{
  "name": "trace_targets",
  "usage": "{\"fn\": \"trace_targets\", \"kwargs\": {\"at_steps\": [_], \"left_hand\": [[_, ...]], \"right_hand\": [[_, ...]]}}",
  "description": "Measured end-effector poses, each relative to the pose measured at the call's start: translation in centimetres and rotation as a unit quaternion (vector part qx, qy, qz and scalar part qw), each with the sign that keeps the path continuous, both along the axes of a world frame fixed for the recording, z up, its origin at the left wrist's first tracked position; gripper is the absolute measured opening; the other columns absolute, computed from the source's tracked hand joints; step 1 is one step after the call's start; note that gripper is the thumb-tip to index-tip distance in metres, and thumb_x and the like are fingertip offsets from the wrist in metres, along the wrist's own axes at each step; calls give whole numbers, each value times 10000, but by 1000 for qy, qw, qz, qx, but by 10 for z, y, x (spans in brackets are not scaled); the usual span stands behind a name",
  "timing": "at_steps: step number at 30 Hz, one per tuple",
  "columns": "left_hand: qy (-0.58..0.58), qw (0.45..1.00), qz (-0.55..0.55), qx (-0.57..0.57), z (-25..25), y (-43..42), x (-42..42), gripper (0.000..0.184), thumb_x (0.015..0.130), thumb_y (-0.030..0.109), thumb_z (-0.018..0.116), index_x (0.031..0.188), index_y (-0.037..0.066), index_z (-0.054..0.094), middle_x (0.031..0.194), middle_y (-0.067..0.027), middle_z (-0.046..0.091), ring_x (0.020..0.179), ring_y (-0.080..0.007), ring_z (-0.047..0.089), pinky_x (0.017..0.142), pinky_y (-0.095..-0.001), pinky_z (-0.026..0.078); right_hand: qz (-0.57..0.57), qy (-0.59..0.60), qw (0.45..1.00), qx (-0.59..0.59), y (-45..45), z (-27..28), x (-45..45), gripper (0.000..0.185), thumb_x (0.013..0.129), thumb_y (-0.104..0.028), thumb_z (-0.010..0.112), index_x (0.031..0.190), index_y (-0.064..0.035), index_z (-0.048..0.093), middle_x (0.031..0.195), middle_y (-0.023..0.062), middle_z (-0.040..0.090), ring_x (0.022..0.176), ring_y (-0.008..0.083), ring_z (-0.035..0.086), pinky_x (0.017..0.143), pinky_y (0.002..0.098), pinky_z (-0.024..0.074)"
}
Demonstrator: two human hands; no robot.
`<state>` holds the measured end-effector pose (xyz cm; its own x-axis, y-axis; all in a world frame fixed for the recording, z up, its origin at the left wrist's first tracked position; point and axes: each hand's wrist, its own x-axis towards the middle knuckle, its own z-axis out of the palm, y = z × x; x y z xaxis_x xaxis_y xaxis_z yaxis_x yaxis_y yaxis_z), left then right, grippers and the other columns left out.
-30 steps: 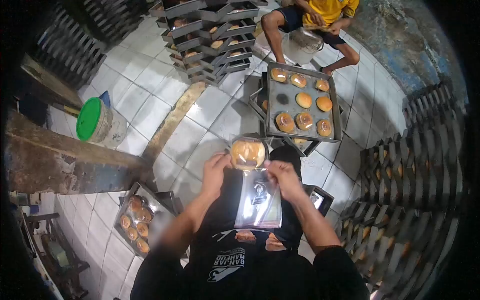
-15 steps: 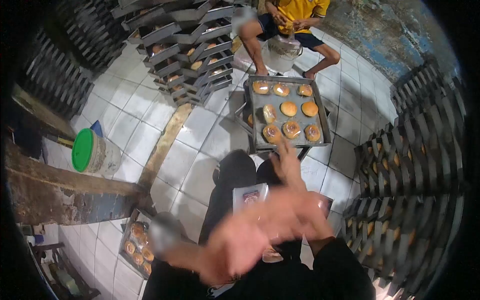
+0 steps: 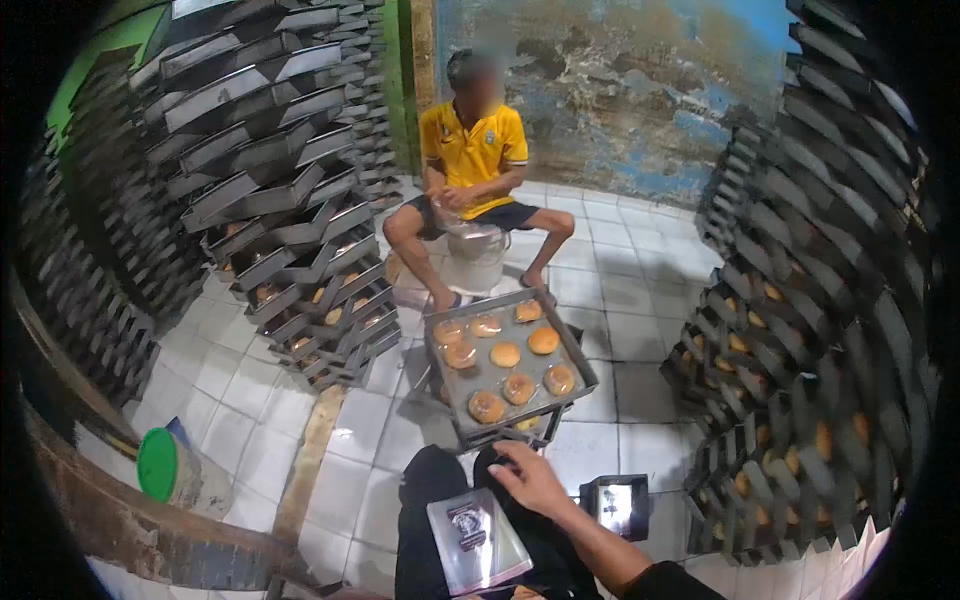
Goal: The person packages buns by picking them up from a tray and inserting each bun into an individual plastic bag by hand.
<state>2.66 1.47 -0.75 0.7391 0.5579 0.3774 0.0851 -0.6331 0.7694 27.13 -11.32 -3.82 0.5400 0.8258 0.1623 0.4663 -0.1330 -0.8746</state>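
Near the tray (image 3: 480,376) of 9 buns (image 3: 505,354), the right hand (image 3: 526,480) is partly open, loosely curved.

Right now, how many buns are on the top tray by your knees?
9 buns on the top tray: three in the far row, three across the middle, three in the near row. More underneath may be hidden.

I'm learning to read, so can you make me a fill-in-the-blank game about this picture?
The seated person wears a ____ shirt.
The bucket at left has a ____ lid.
The top tray before that person holds ____ buns.
Left or right: the hand nearest the tray is the ____ hand.

yellow; green; nine; right
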Motion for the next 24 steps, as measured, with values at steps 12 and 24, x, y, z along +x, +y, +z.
{"fn": "trace_targets", "kwargs": {"at_steps": [12, 24], "left_hand": [[199, 967, 138, 73, -100, -5, -54, 535, 996, 268, 598, 1459, 18, 506, 1616, -227, 302, 1475, -483, 265, 1208, -567, 220], [79, 995, -53, 21, -31, -21, -17, 439, 924, 171, 701, 1352, 106, 632, 1595, -179, 369, 1438, -399, 403, 1139, -504, 381]], "right_hand": [[99, -457, 813, -346, -134, -130, 97, 396, 1007, -379, 580, 1322, -146, 639, 1356, 171, 630, 1251, 339, 608, 1062, 466, 476], [247, -178, 944, -128, -36, 64, -27, 434, 776, -125, 803, 1188, -78, 672, 1145, 106, 645, 1137, 322, 617, 945, 430, 515]]}}
